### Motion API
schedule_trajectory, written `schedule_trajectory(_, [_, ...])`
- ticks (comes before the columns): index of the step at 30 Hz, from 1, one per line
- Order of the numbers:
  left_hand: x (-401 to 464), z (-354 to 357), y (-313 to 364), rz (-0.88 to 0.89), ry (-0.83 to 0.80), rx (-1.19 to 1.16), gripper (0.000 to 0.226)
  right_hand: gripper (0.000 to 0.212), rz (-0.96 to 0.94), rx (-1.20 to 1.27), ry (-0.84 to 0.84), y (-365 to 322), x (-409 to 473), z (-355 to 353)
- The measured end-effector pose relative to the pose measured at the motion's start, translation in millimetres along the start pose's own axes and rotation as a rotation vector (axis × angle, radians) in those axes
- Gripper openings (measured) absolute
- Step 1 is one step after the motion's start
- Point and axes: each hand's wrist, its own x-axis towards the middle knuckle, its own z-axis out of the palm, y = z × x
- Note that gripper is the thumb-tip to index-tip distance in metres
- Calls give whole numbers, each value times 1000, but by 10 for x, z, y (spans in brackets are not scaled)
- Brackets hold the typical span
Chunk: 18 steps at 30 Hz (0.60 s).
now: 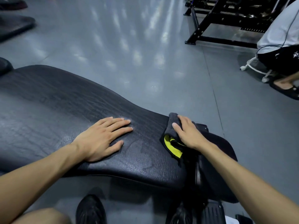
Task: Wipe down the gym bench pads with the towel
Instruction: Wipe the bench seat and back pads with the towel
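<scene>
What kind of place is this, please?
Most likely a gym. A long black padded bench fills the view, a black steel equipment frame stands on the grey floor, and the right hand presses a towel at the bench's end.

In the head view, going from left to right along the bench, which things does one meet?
Long bench pad → left hand, flat on it → grey and yellow towel → right hand on the towel → smaller seat pad.
</scene>
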Motion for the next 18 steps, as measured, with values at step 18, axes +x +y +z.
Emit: schedule_trajectory(18, [31,-74,51,-16,-55,48,58,69,101,44,13,-80,582,-17])
